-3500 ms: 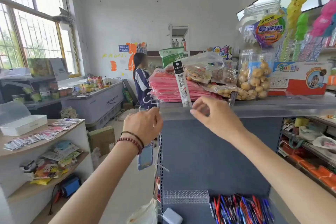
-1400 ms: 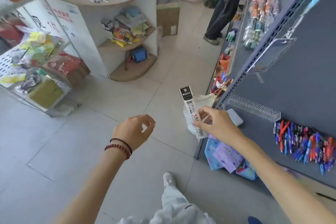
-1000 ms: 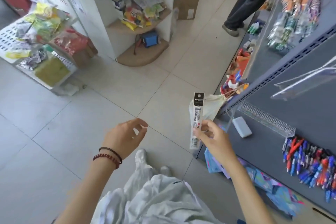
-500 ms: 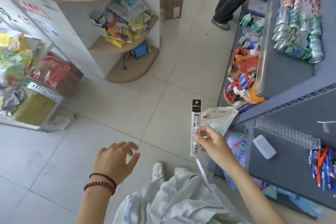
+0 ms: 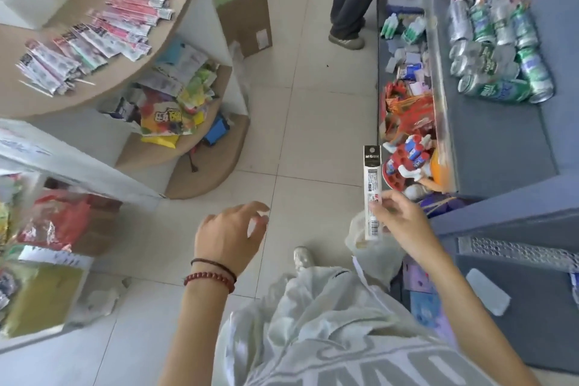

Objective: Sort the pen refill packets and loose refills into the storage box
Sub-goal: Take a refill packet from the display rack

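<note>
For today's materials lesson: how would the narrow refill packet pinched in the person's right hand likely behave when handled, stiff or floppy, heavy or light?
Probably fairly stiff: the refill packet stands straight above the right hand though pinched only near its lower end. Likely light, since a fingertip pinch holds it. Its glossy wrapper may be somewhat slippery.

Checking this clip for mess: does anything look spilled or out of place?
Yes. The drink cans on the grey shelf lie toppled on their sides, heaped. The right hand holds one refill packet upright; nothing looks spilled.
</note>
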`<state>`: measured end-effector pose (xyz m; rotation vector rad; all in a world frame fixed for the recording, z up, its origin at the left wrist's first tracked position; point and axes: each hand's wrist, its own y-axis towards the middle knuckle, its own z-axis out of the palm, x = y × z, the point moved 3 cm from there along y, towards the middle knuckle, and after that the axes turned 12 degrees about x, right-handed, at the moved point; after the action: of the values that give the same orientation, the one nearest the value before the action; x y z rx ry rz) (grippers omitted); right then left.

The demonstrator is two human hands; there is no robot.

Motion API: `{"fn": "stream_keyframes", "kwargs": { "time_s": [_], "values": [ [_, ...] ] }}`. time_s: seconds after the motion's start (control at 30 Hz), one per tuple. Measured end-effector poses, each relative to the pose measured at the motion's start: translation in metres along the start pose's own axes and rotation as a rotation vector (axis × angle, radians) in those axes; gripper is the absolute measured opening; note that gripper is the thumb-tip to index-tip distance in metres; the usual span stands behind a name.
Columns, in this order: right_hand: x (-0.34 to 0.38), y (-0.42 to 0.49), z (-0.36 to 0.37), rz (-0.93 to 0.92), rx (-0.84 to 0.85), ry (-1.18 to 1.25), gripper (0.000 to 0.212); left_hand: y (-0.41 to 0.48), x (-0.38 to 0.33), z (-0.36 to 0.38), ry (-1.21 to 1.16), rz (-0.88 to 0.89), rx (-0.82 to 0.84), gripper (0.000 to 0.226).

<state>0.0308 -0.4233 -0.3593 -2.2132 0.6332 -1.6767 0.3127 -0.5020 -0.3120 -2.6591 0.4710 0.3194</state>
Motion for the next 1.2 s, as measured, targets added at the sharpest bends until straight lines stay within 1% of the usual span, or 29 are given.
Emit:
{"fn": "stream_keyframes", "kwargs": {
  "time_s": [0.1, 0.23, 0.33, 0.4, 0.47, 0.57, 0.67, 0.77, 0.87, 0.97, 1.07, 1.2],
  "values": [
    [0.016, 0.031, -0.014, 0.026, 0.024, -0.05, 0.003, 0.034, 0.002, -0.01, -0.007, 0.043, 0.016, 0.017],
    [0.043, 0.084, -0.004, 0.038, 0.072, -0.047, 0.003, 0.088, 0.023, -0.023, 0.104, 0.056, 0.045, 0.011],
    [0.073, 0.13, 0.02, 0.051, 0.156, -0.041, 0.017, 0.126, 0.044, -0.048, 0.122, 0.009, 0.048, 0.015],
    [0.096, 0.162, 0.037, 0.05, 0.198, -0.041, 0.021, 0.151, 0.062, -0.068, 0.078, -0.022, 0.03, 0.018],
    [0.124, 0.197, 0.053, 0.03, 0.212, -0.037, 0.017, 0.177, 0.082, -0.087, 0.04, -0.051, 0.037, 0.02],
    [0.173, 0.244, 0.072, -0.026, 0.205, -0.078, 0.011, 0.21, 0.113, -0.115, 0.066, -0.095, 0.021, 0.019],
    [0.221, 0.285, 0.086, -0.103, 0.293, -0.134, 0.007, 0.239, 0.134, -0.143, -0.006, -0.15, 0.025, 0.019],
    [0.253, 0.324, 0.091, -0.154, 0.351, -0.175, 0.008, 0.271, 0.142, -0.163, -0.043, -0.206, 0.047, 0.022],
    [0.277, 0.372, 0.093, -0.192, 0.413, -0.229, 0.009, 0.305, 0.145, -0.179, -0.038, -0.337, -0.001, 0.023],
    [0.298, 0.423, 0.095, -0.217, 0.501, -0.279, 0.011, 0.337, 0.152, -0.187, -0.135, -0.511, -0.041, 0.029],
    [0.328, 0.471, 0.097, -0.251, 0.639, -0.314, 0.016, 0.368, 0.159, -0.191, -0.223, -0.652, -0.066, 0.025],
    [0.374, 0.524, 0.099, -0.332, 0.79, -0.444, 0.01, 0.396, 0.15, -0.203, -0.314, -0.796, -0.082, 0.025]
  ]
}}
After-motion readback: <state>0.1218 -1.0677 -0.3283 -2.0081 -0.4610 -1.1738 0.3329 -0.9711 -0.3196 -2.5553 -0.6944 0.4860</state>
